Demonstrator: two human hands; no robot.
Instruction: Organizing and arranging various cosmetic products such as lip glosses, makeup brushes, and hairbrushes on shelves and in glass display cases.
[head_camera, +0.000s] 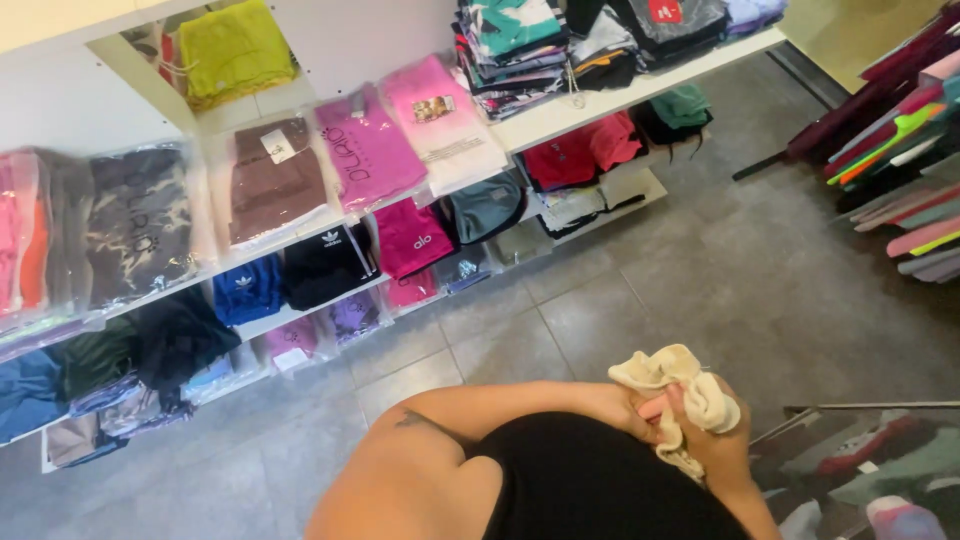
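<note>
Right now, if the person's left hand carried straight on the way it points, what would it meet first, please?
The left hand points rightward, already against the cream cloth bunched between both hands; straight on, it would press into that cloth, then probably the right hand, though depth is unclear.

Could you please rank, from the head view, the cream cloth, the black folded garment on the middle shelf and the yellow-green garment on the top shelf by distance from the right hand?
From the right hand:
1. Cream cloth, in the hand.
2. Black folded garment, middle shelf, left.
3. Yellow-green garment, top shelf, upper left.

The cloth (672, 385) is cream. The packed garments (400, 140) are pink and brown, the shelves (640, 90) white, the floor tiles (700, 270) grey.
</note>
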